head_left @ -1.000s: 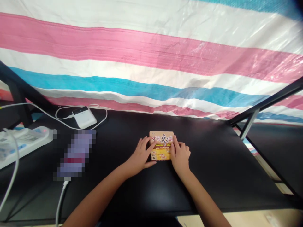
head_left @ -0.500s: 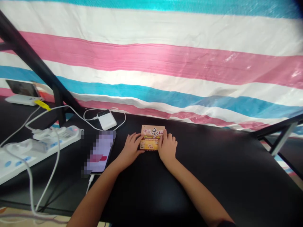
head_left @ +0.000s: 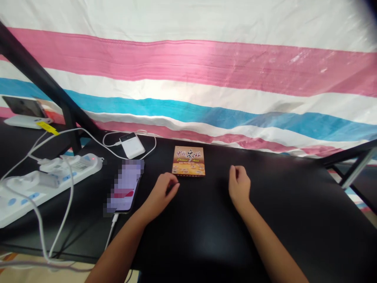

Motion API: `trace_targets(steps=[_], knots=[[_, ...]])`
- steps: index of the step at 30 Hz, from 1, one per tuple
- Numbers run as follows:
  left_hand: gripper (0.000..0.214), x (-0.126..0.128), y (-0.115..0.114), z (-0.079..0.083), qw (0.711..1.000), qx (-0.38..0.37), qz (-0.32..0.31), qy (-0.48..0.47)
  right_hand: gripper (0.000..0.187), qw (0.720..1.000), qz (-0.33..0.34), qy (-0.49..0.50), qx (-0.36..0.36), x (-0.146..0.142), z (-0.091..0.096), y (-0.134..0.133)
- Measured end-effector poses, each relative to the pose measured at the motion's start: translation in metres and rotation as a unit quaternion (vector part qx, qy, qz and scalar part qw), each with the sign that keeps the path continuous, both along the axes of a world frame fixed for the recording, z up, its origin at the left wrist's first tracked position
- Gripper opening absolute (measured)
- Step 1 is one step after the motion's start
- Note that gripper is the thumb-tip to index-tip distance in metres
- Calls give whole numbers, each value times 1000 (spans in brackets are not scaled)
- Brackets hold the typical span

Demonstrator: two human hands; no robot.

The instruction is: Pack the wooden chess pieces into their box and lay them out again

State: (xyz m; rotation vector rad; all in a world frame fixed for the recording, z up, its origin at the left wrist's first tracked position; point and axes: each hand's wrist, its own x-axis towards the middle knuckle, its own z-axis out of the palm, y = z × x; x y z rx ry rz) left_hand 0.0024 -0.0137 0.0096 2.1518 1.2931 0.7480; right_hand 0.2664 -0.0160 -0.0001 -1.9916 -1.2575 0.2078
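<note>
A small flat orange-brown box (head_left: pixel 189 161) printed with Chinese chess lettering lies on the black table (head_left: pixel 279 204), near the striped sheet. My left hand (head_left: pixel 163 191) rests on the table just below and left of the box, fingers loosely curled, holding nothing. My right hand (head_left: pixel 239 184) rests to the right of the box, about a hand's width away, fingers curled in with nothing in them. Neither hand touches the box.
A phone (head_left: pixel 125 184) on a white cable lies left of my left hand. Behind it sits a white power bank (head_left: pixel 132 145) with a looped cable. A white power strip (head_left: pixel 44 179) with plugs and cords fills the left side. A pink, white and blue striped sheet (head_left: pixel 206 78) hangs behind.
Both hands have let go of the box and drawn back toward me, the right one also moving rightward. The box stays flat on the table.
</note>
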Motion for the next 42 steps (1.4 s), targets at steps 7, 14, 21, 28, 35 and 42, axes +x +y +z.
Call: trace_targets(steps=[7,14,21,28,35,42], knots=[[12,3,-4,-12,994,-81,-67,38,37,993,12,-39,-110,31,-18,-38],[13,4,-1,-15,993,-83,-62,47,38,988,32,-90,-123,28,-17,-34],[14,5,-1,-16,993,-83,-65,49,39,990,43,-74,-110,31,-21,-37],[15,5,-2,-14,993,-91,-63,51,42,993,49,-51,-92,33,-21,-39],[14,6,0,-11,992,-92,-71,58,40,992,46,-52,-106,31,-20,-37],[14,4,2,-16,991,-92,-82,54,38,987,30,-82,-132,30,-21,-33]])
